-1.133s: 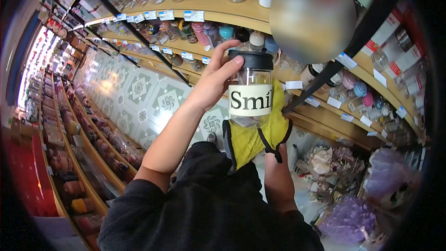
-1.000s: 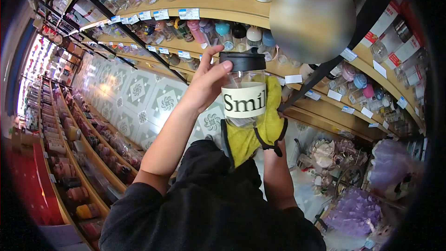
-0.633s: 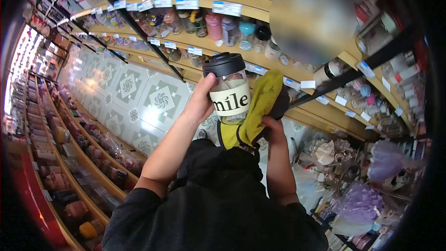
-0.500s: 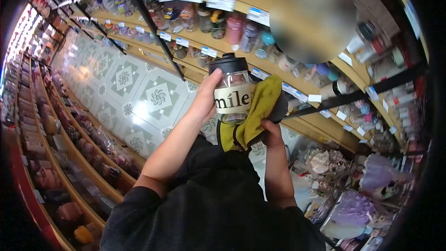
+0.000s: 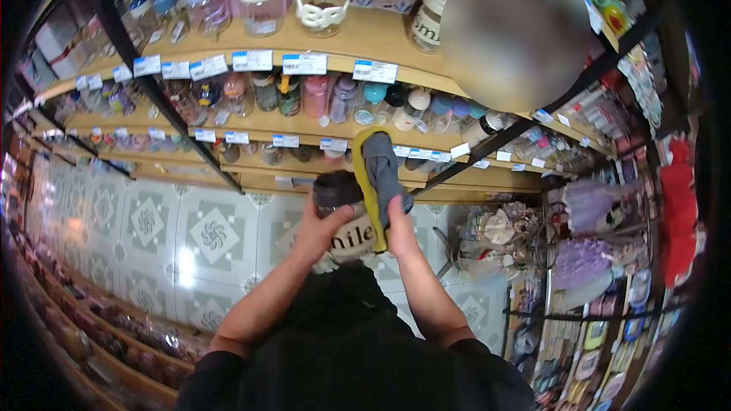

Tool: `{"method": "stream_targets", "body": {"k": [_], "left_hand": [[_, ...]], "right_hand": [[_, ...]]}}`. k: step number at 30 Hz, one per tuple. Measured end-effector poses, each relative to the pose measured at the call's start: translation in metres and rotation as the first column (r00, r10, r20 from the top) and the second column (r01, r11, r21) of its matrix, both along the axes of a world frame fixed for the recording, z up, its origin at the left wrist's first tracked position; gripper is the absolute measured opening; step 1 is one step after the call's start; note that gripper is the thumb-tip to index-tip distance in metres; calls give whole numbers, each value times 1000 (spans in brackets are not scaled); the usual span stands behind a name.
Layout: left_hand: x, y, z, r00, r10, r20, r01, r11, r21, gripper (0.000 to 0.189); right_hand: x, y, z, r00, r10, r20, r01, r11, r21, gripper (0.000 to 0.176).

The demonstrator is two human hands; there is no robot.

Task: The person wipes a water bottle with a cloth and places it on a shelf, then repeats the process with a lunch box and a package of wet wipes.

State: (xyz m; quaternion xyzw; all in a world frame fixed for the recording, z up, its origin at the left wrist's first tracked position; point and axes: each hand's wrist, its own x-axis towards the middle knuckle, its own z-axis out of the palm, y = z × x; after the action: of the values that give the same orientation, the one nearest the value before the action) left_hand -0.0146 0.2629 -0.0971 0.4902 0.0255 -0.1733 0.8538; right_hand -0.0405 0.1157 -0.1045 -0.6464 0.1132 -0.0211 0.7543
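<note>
My left hand (image 5: 314, 233) is wrapped around a clear bottle (image 5: 352, 237) with a black lid and a cream band printed with large black letters, "mile" partly showing. The bottle is upright with a slight tilt, in front of my body. In my right hand (image 5: 401, 230) is a folded cloth (image 5: 381, 164), yellow-green on one side and grey on the other. My thumb presses on its lower part, and the cloth overlaps the right edge of the bottle. Part of the bottle's band is hidden behind the cloth.
Ahead runs a wooden shelf (image 5: 228, 61) with price tags, bearing a white-lidded jar (image 5: 324, 4), several bottles and a similar lettered bottle (image 5: 428, 27). Purple dresses (image 5: 582, 262) hang at right. Low shelving (image 5: 106, 320) lies at lower left, beside the tiled floor (image 5: 215, 232).
The bottle has come lower and closer to my body. The cloth has turned so its grey side shows, and it stands higher beside the bottle. My view has swung toward the shelf.
</note>
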Motion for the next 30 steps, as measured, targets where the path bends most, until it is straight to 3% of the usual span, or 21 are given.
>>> {"method": "stream_targets", "body": {"k": [1, 2, 5, 7, 8, 9, 11, 12, 15, 16, 19, 21, 23, 25, 26, 27, 28, 30], "left_hand": [[-2, -2, 1, 995, -17, 98, 13, 999, 36, 58], [-4, -1, 1, 988, 7, 153, -13, 999, 43, 58], [10, 17, -1, 968, 89, 234, -94, 996, 10, 55], [21, 30, 2, 966, 121, 228, -97, 988, -118, 46], [20, 34, 5, 971, 120, 207, -95, 988, -125, 46], [18, 38, 7, 975, 120, 188, -96, 987, -132, 46], [7, 39, 5, 978, 133, 159, -118, 988, -101, 45], [1, 41, 6, 987, 85, 136, -64, 987, -150, 46], [-6, 42, 1, 983, 167, 72, -144, 957, -252, 48], [-4, 46, 3, 981, 188, 46, -169, 947, -274, 47], [6, 66, 7, 973, 220, -67, -230, 928, -293, 57], [7, 73, 30, 975, 202, -97, -224, 905, -361, 62], [11, 76, 36, 987, 157, -17, -149, 890, -431, 65], [14, 73, 30, 985, 170, -22, -162, 882, -443, 60], [16, 70, 25, 987, 161, -23, -154, 881, -448, 60], [17, 67, 19, 976, 216, 31, -188, 903, -385, 53], [19, 64, 16, 960, 266, 88, -225, 919, -325, 52], [18, 55, 15, 948, 264, 176, -211, 939, -270, 58]], "right_hand": [[4, 4, 17, 997, -74, -9, 74, 993, 90, 49], [0, 7, 10, 989, -87, 117, 100, 988, -117, 45], [-24, 28, 8, 987, -4, 161, 24, 992, -123, 25], [-31, 43, 11, 810, 114, 576, 241, 830, -504, 27], [-33, 48, 19, 843, 125, 523, 131, 895, -426, 33], [-29, 49, 25, 839, 126, 530, 134, 896, -424, 33], [-14, 47, 37, 807, 241, 540, 100, 844, -526, 38], [-12, 48, 29, 921, 163, 353, -66, 960, -272, 37], [10, 53, 32, 858, 176, 483, -22, 951, -307, 35], [4, 60, 37, 895, 177, 409, -137, 983, -125, 34], [-10, 60, 14, 947, 255, 194, -246, 967, -71, 35], [-20, 70, 12, 970, 148, 193, -147, 989, -23, 36], [-19, 75, -8, 953, 111, 284, -128, 991, 43, 38], [-22, 71, -17, 969, 104, 224, -128, 987, 96, 40], [-21, 69, -12, 942, 147, 302, -180, 980, 84, 44], [-19, 67, -5, 907, 186, 378, -227, 972, 66, 47], [-19, 76, 2, 862, 119, 492, -185, 979, 88, 54], [-16, 71, 5, 916, 119, 384, -190, 970, 151, 58]]}}
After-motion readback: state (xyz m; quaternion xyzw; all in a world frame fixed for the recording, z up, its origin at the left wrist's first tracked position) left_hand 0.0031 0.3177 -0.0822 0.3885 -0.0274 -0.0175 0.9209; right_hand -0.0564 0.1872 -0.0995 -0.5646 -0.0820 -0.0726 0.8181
